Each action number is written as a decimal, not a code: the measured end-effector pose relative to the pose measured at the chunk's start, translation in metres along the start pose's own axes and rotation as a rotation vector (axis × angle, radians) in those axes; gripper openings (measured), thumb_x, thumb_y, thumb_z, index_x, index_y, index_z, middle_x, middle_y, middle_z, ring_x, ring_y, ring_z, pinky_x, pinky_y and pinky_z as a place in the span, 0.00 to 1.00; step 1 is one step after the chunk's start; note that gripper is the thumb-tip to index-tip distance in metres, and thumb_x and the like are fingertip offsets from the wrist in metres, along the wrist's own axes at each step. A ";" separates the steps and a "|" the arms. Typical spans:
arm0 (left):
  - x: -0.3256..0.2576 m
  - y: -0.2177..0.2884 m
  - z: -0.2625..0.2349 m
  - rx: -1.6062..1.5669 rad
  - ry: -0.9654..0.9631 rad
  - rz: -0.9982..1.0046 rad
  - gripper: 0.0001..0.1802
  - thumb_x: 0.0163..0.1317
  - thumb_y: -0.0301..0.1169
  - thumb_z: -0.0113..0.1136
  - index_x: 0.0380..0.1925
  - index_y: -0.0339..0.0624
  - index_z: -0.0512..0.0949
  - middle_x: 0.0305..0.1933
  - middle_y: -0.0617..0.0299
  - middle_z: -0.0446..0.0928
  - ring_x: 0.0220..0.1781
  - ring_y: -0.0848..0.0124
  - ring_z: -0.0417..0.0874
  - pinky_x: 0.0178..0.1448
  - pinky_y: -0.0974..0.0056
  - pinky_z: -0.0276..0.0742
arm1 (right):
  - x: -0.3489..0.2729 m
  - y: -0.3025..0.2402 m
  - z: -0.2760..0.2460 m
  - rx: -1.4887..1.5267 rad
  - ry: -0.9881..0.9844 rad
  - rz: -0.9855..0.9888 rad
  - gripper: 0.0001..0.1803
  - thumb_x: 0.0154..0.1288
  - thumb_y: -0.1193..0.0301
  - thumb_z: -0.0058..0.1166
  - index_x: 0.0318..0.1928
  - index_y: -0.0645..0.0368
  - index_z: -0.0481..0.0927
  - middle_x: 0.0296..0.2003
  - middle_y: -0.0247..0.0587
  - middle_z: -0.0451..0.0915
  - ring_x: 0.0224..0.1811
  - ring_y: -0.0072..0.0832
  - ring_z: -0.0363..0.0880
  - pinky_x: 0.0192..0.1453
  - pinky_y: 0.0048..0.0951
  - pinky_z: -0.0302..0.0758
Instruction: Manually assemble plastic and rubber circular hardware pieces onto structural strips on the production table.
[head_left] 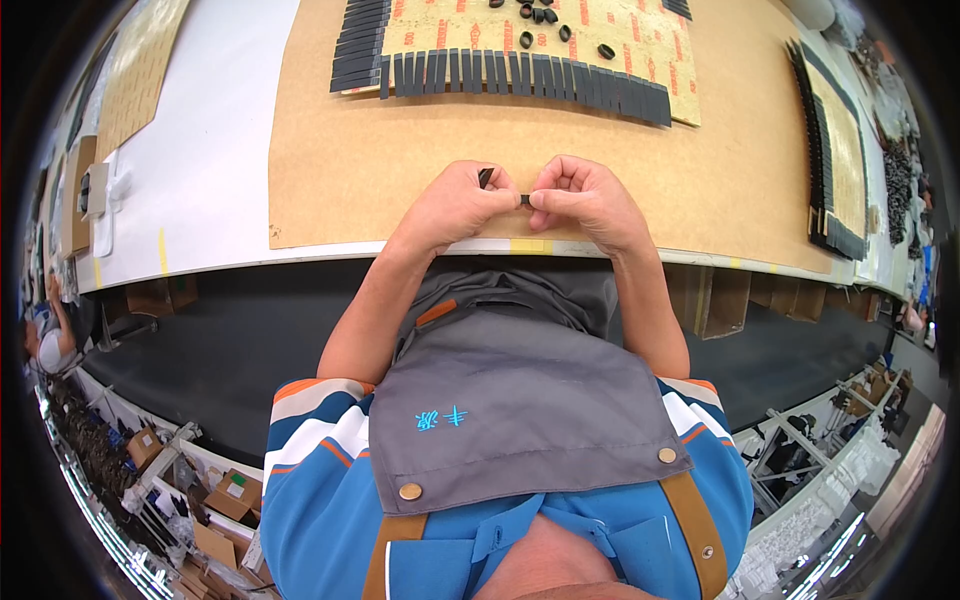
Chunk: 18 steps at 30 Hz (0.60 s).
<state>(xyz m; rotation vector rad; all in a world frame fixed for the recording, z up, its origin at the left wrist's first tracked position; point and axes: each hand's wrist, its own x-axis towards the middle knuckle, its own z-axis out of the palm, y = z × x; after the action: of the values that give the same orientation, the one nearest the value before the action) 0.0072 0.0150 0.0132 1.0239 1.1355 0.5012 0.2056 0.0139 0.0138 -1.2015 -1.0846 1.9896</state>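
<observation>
Close to the front edge of the table, my left hand (450,208) and my right hand (597,208) meet with fingertips pinched. Both grip a narrow black strip (485,178); one part stands up between the left thumb and fingers, and a short bit shows between the two hands. Its full shape is hidden by the fingers. Beyond the hands lies a yellowish board (450,33) with red print. Dark grey flat strips (530,75) stick out side by side along its near and left edges. Several small black rings (565,33) lie loose on it.
Brown paper (350,180) covers the table's middle. At the right stands another board edged with dark strips (835,160); at the far left lies a plain tan board (140,70). Cardboard boxes (720,300) sit under the table edge. Another person (50,340) is at the far left.
</observation>
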 end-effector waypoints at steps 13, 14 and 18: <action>-0.001 0.000 0.001 0.029 0.006 0.002 0.07 0.52 0.30 0.57 0.20 0.39 0.74 0.16 0.73 0.64 0.18 0.84 0.60 0.20 0.73 0.54 | 0.001 0.000 0.000 -0.012 0.001 0.000 0.06 0.58 0.76 0.59 0.32 0.61 0.74 0.24 0.36 0.79 0.27 0.20 0.79 0.35 0.20 0.77; -0.001 0.000 0.001 0.031 0.006 0.003 0.07 0.52 0.30 0.57 0.20 0.39 0.74 0.16 0.73 0.64 0.18 0.84 0.60 0.20 0.73 0.55 | 0.001 0.000 0.001 -0.017 0.002 0.002 0.06 0.58 0.76 0.58 0.32 0.61 0.74 0.24 0.36 0.79 0.26 0.20 0.79 0.35 0.20 0.77; -0.001 -0.002 0.001 0.019 -0.001 -0.001 0.07 0.52 0.30 0.57 0.20 0.39 0.74 0.16 0.73 0.64 0.18 0.84 0.60 0.20 0.73 0.55 | 0.001 0.002 0.001 -0.022 0.007 0.003 0.06 0.58 0.76 0.58 0.32 0.60 0.74 0.25 0.35 0.79 0.26 0.19 0.79 0.35 0.20 0.77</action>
<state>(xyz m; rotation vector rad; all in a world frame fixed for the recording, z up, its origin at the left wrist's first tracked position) 0.0076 0.0128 0.0123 1.0398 1.1414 0.4897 0.2043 0.0129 0.0120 -1.2214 -1.1045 1.9786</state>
